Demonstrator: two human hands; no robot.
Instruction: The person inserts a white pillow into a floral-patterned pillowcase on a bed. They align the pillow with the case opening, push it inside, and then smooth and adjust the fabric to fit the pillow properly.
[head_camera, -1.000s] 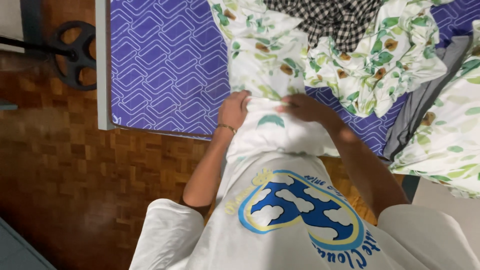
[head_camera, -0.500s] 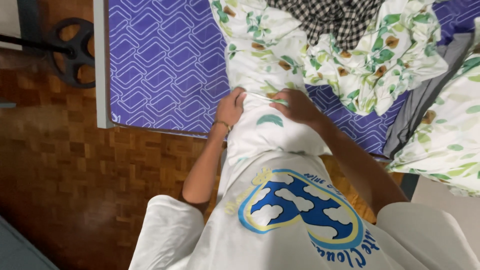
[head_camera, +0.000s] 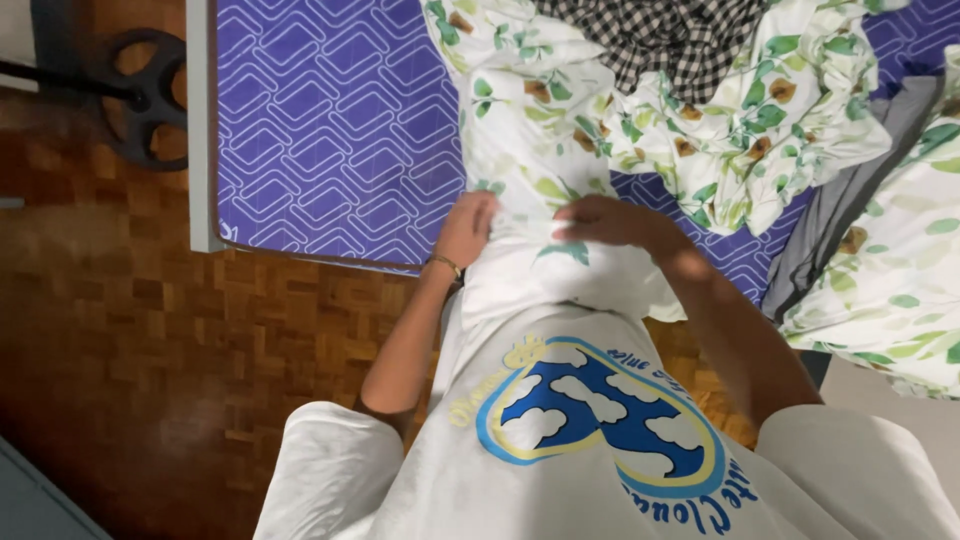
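Two hands, left hand (head_camera: 468, 225) and right hand (head_camera: 610, 220), have fingers clamped on the leaf-print sheet (head_camera: 540, 180) at the mattress (head_camera: 330, 130) edge, twelve o'clock from the chest, bunching it.

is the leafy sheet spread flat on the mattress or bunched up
Bunched up. The leafy sheet lies in crumpled folds, leaving the purple mattress bare, and the left hand and right hand gather its near edge.

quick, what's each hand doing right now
Left hand: closed on the leaf-print sheet.
Right hand: flat on the same sheet, grip cannot be told.
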